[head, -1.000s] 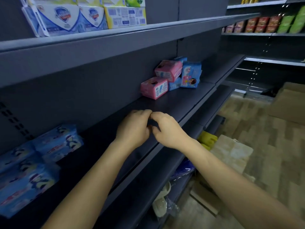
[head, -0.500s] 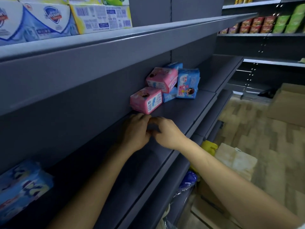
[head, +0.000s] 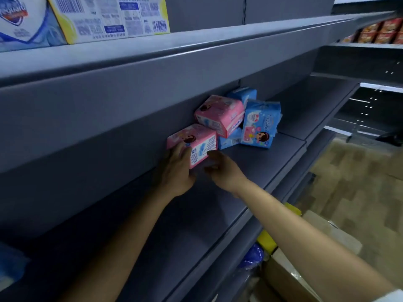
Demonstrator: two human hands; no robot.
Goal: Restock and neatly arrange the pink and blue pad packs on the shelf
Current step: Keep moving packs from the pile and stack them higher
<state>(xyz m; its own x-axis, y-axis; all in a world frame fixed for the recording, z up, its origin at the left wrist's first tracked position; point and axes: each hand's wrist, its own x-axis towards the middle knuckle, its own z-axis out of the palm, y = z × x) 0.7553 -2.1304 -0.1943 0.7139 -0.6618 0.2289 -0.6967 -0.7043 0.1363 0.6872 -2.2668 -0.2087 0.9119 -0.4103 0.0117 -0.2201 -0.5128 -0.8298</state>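
- Five pad packs sit bunched at the back of a grey shop shelf point(head: 250, 164), seen from my head, looking down along both bare forearms.
- Front left in the bunch, the near pink pack point(head: 197, 140) lies flat on the shelf, its printed face towards me.
- My left grip point(head: 174, 171) is clamped on that pack, fingers curled round its near left corner.
- My right grip point(head: 222, 168) is apart and relaxed, its fingertips at the lower right of the same pack's front face; I cannot tell whether they touch it.
- Just behind, the tilted pink pack point(head: 219, 115) is propped up on a flat blue pack point(head: 229, 141).
- To the right stands an upright blue pack point(head: 260, 125) with a cartoon girl printed on it, touching the tilted pink one.
- One more, the rear blue pack point(head: 244, 94), shows above and behind them.
- On the upper shelf point(head: 196, 42), at top left, stand soap boxes point(head: 104, 18).
- Low on the right, beyond the shelf edge, a cardboard box point(head: 290, 277) sits on the wood-pattern floor point(head: 359, 182).
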